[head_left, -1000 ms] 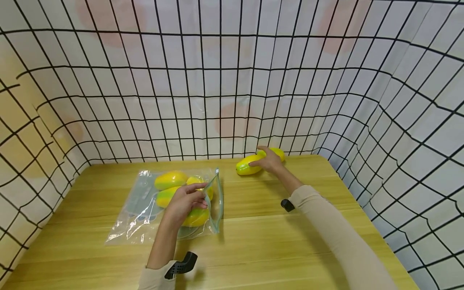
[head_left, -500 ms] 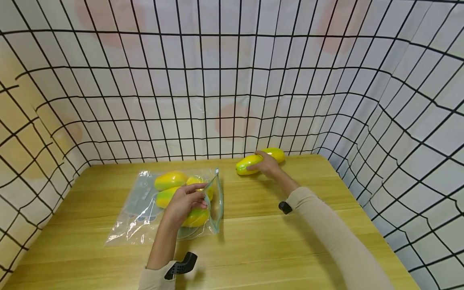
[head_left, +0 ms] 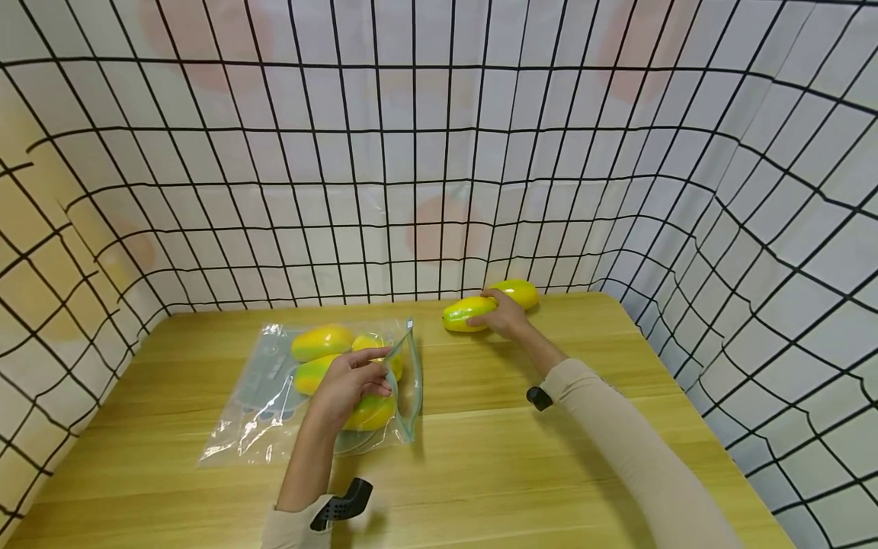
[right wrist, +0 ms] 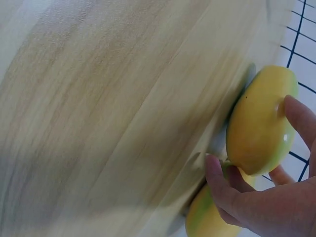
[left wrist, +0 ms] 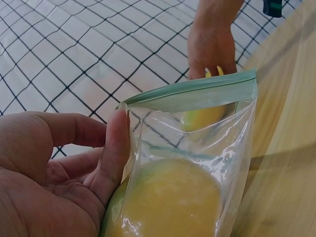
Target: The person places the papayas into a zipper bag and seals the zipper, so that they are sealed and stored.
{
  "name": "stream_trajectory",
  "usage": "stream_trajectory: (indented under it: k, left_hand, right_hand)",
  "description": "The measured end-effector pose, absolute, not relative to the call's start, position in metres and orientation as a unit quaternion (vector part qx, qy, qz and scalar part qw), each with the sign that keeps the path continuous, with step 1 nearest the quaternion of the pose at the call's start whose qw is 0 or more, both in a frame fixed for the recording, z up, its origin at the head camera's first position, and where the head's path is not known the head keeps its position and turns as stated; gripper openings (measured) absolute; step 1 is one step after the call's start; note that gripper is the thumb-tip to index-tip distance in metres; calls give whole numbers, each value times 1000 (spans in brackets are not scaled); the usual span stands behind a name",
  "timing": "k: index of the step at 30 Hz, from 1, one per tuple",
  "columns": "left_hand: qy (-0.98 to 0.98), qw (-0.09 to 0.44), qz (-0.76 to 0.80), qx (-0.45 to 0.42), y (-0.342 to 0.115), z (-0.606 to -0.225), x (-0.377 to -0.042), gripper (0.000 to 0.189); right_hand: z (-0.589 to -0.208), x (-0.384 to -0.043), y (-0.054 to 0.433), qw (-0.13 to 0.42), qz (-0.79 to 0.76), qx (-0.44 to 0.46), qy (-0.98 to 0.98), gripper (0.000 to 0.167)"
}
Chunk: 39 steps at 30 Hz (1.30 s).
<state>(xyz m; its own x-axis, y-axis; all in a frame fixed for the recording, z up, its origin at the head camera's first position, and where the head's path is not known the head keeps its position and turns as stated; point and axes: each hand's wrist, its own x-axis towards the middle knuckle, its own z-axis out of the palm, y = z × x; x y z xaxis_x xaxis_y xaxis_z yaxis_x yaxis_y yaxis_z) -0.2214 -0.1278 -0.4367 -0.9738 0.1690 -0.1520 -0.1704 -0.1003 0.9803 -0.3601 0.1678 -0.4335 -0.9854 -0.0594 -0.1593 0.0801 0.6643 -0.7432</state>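
Note:
In the head view a clear zip bag [head_left: 250, 435] lies on the left of the table with several yellow-green papayas [head_left: 322, 342] inside. My left hand [head_left: 348, 385] pinches the near lip of its mouth between thumb and finger, and the mouth gapes to the right. In the left wrist view the green zip strip [left wrist: 197, 90] stands above a papaya [left wrist: 173, 197] seen through the film. My right hand [head_left: 507, 313] grips the right end of a papaya [head_left: 463, 315] at the back. Behind that hand lies another papaya [head_left: 519, 293], partly covered.
A black wire grid [head_left: 384, 206] over white sheeting rises along the back and both sides of the wooden table [head_left: 466, 473]. Bare wood lies between the bag and the right arm. Each wrist carries a black camera mount [head_left: 343, 503].
My right hand has lowered and closed its fingers on the left papaya at the back, which has shifted slightly left. My left hand stays on the bag's mouth.

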Motion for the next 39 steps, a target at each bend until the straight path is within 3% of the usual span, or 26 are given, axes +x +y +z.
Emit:
stream_trajectory:
  k: [39]
  left_hand:
    - [670,117,734,5,-128,-435,-221,43]
  right_hand:
    - [-449,-354,162,42,-384,1,922,72]
